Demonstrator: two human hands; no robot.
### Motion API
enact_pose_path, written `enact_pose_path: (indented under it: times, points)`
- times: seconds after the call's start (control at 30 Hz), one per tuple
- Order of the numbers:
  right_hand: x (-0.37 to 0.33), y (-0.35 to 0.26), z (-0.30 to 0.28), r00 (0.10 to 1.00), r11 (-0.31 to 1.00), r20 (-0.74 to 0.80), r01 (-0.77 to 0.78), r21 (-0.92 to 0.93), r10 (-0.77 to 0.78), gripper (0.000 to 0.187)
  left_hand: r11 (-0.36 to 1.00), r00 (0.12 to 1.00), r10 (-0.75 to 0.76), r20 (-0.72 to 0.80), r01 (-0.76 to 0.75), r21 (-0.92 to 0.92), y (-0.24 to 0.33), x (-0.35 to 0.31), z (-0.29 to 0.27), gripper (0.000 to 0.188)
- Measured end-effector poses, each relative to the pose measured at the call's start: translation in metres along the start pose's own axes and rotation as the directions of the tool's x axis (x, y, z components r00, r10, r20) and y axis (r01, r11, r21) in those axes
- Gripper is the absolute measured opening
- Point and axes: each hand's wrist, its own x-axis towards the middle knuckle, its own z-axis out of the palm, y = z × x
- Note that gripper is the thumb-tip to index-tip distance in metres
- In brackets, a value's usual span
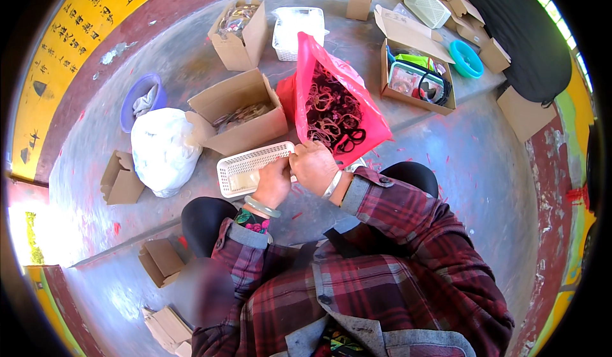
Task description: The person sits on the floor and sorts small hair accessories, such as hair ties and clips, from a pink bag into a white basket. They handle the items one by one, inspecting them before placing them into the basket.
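Observation:
My left hand [274,182] and my right hand [316,168] meet in front of me, fingertips pinched close together. Whatever lies between them is too small to make out. Just behind my left hand is a shallow white plastic basket [231,167] with perforated walls and a small pale item inside. Beyond my right hand stands a bright pink plastic bag [373,111], its mouth wide. It is filled with many dark and brownish elastic loops [331,105] that look like hair ties. A bracelet circles my left wrist, and a white band my right one.
Behind the basket, an open cardboard box [248,134] holds brownish pieces. A stuffed white plastic bag [164,153] and a purple basin [141,102] are at left. Farther back are a white basket [298,32], a filled carton [417,80] and a teal basin [466,59].

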Motion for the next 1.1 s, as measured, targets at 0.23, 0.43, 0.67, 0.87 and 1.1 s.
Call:
enact_pose_path:
  times: [0.23, 0.43, 0.67, 0.87, 1.1]
  points:
    - [-0.0017, 0.0007, 0.0018, 1.0, 1.0, -0.009, 0.008, 0.007, -0.008, 0.011, 0.999, 1.0, -0.011, 0.021, 0.01, 0.032, -0.005, -0.0003, 0.0031, 0.02]
    - [-0.0022, 0.0008, 0.003, 1.0, 1.0, -0.015, 0.005, 0.014, -0.005, 0.011, 0.999, 0.999, -0.038, 0.038, 0.036, 0.036, -0.0032, -0.0006, 0.0027, 0.021]
    - [-0.0001, 0.0004, 0.0026, 1.0, 1.0, -0.01, -0.002, 0.024, 0.002, 0.012, 0.998, 0.997, -0.063, 0.046, 0.062, 0.002, -0.0105, 0.0, 0.004, 0.02]
    - [0.0019, 0.0026, 0.0018, 1.0, 0.999, 0.029, -0.003, 0.035, 0.002, 0.012, 0.998, 0.998, -0.061, 0.025, 0.061, -0.018, -0.0054, -0.0008, 0.0024, 0.02]
    - [0.0024, 0.0018, 0.0029, 1.0, 0.999, 0.016, -0.012, 0.044, 0.011, 0.012, 0.998, 0.997, -0.065, 0.031, 0.065, -0.001, -0.0049, -0.0009, 0.002, 0.02]
